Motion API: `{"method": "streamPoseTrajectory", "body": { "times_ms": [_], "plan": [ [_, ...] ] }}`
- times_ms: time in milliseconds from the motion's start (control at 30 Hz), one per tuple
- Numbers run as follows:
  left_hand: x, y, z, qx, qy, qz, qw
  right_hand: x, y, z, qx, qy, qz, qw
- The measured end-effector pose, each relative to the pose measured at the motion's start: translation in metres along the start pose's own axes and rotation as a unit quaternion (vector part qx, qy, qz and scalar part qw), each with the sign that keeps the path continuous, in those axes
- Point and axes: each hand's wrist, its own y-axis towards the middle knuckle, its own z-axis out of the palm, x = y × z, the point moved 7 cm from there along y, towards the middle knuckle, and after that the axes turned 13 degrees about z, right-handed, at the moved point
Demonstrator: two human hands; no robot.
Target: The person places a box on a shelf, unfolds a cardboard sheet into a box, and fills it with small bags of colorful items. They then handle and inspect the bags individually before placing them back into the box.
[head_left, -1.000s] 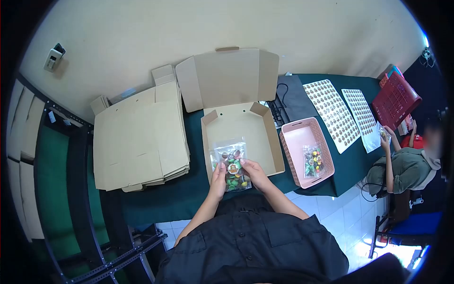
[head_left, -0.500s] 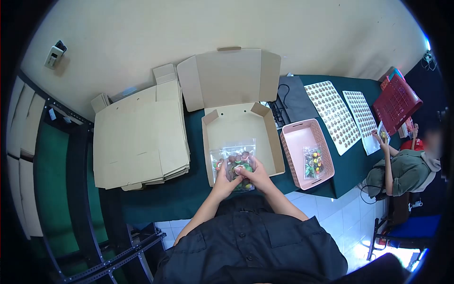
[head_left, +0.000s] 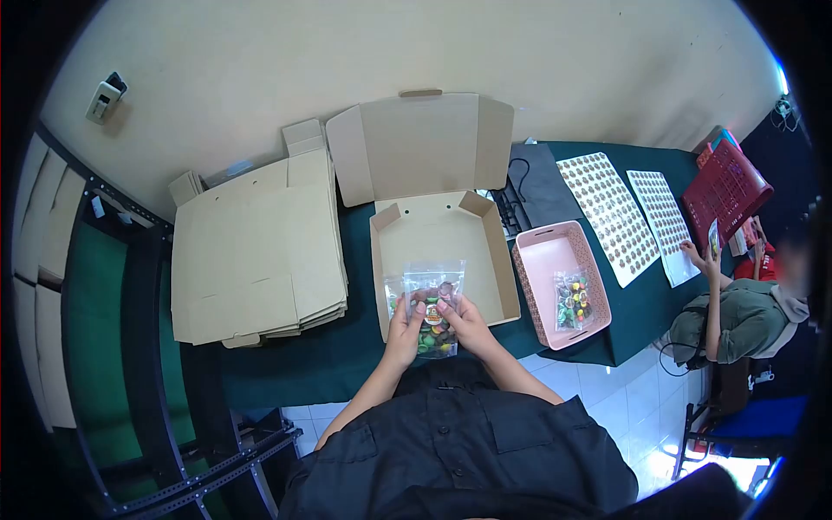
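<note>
A clear zip bag of colourful candies (head_left: 436, 339) with a round sticker on its front is gripped from both sides. My left hand (head_left: 402, 336) holds its left side, thumb on the front. My right hand (head_left: 469, 327) holds the right side, thumb close to the sticker. The bag is over the front part of an open cardboard box (head_left: 438, 230), whose lid stands up at the back. Behind it, partly hidden, another candy bag (head_left: 393, 289) shows at the box's left side.
Flattened cardboard boxes (head_left: 251, 251) are stacked on the left. A pink basket (head_left: 539, 299) on the right holds a candy bag (head_left: 574, 300). Beyond are sticker sheets (head_left: 608, 217), a keyboard (head_left: 511, 211) and a dark red basket (head_left: 726, 192). A co-worker (head_left: 737, 316) sits far right.
My thumbs have moved apart from the middle of the bag to its sides, and the round sticker now shows. The co-worker's hand has lifted a small packet away from the sticker sheet.
</note>
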Motion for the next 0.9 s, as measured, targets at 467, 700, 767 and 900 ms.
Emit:
{"method": "streamPoseTrajectory", "body": {
  "times_ms": [467,700,767,900],
  "plan": [
    [-0.029,-0.008,0.021,0.110,0.018,-0.018,0.994,0.008,-0.001,-0.004,-0.012,0.158,0.026,0.987],
    [-0.033,-0.006,0.013,0.037,-0.051,0.007,0.998,0.035,-0.002,-0.002,-0.029,0.000,-0.044,0.999],
    [-0.050,0.009,0.000,0.018,-0.007,-0.014,1.000,0.039,-0.002,0.005,-0.019,-0.034,-0.065,0.997],
    [-0.061,0.020,-0.014,0.040,0.045,0.072,0.996,0.051,-0.005,0.009,0.006,-0.108,-0.054,0.993]
  ]
}}
